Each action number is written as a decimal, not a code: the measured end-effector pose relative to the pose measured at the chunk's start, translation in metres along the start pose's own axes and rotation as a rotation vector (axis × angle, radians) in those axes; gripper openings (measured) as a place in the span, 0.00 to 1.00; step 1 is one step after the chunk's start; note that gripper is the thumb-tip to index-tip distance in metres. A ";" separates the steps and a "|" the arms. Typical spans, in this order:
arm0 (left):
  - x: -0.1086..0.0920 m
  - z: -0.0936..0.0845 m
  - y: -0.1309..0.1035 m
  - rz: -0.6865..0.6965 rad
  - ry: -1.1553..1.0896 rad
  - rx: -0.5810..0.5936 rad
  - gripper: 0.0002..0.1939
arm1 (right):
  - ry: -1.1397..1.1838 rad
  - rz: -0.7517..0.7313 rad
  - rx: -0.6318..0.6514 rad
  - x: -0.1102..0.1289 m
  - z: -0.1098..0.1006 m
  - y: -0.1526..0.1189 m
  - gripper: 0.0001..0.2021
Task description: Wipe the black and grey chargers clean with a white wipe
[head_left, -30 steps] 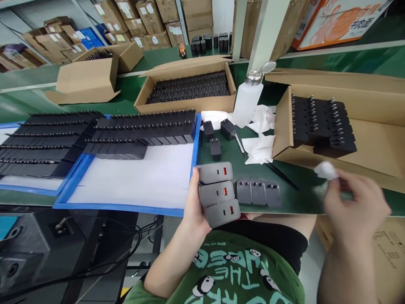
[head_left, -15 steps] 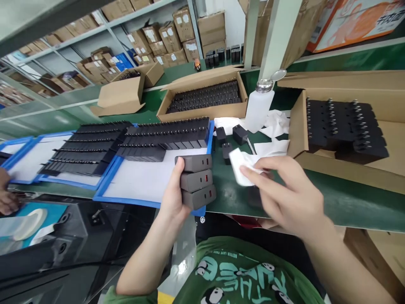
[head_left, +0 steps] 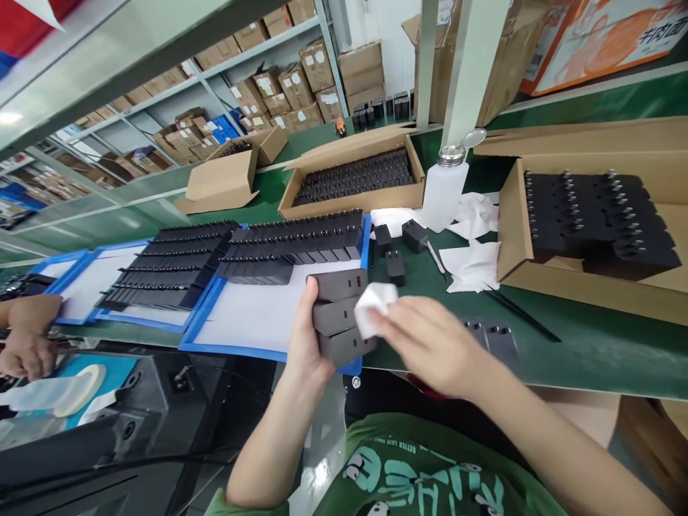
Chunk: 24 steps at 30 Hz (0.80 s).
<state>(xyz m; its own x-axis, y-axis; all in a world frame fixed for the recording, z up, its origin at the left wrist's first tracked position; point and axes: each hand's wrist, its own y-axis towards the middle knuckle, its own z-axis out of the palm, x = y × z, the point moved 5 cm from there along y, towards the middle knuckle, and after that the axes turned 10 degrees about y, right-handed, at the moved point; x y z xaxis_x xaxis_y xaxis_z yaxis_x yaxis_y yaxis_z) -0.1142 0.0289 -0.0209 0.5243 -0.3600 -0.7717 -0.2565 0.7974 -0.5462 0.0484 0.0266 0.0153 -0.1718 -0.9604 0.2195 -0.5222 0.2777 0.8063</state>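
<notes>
Three dark grey charger blocks are stacked in my left hand, whose fingers and thumb wrap their left side. Small port openings show on the blocks' right ends. My right hand is closed on a folded white wipe, which lies against the right end of the stack and covers part of it. Behind my hands, a blue-rimmed tray holds rows of similar black chargers. Two more chargers lie on the bench, partly behind my right forearm.
A white pump bottle stands beside crumpled wipes and loose black adapters. Black tweezers lie on the green bench. Cartons of chargers stand right and behind. Another person's hand is at far left.
My right hand has moved left and brought the wipe against the charger ends. The chargers on the bench and the tweezers now show. The whole view has shifted slightly.
</notes>
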 end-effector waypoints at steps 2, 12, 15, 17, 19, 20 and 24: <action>0.002 -0.002 -0.001 0.016 0.004 0.006 0.27 | -0.138 0.056 0.022 -0.012 -0.003 -0.008 0.10; 0.022 -0.014 -0.002 0.042 -0.016 0.123 0.27 | -0.147 0.555 0.091 -0.053 -0.068 -0.048 0.19; 0.034 -0.015 0.001 -0.010 -0.082 0.205 0.28 | -0.331 0.837 -0.005 -0.070 -0.102 -0.102 0.09; 0.043 -0.010 -0.001 -0.053 -0.112 0.257 0.29 | -0.408 0.917 0.059 -0.080 -0.104 -0.137 0.10; 0.050 0.000 -0.006 -0.073 -0.124 0.299 0.28 | -0.443 0.935 0.057 -0.087 -0.099 -0.161 0.12; 0.052 0.005 -0.008 -0.074 -0.127 0.317 0.28 | -0.454 0.939 0.036 -0.088 -0.097 -0.168 0.12; 0.057 0.019 -0.011 -0.075 -0.118 0.355 0.27 | -0.451 0.976 -0.145 -0.059 -0.104 -0.158 0.09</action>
<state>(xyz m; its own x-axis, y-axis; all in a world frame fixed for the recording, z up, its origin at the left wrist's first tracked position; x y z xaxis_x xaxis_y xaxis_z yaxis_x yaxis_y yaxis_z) -0.0660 0.0094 -0.0526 0.6261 -0.3821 -0.6797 0.0723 0.8964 -0.4374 0.2278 0.0370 -0.0676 -0.7665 -0.2216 0.6028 0.1044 0.8831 0.4575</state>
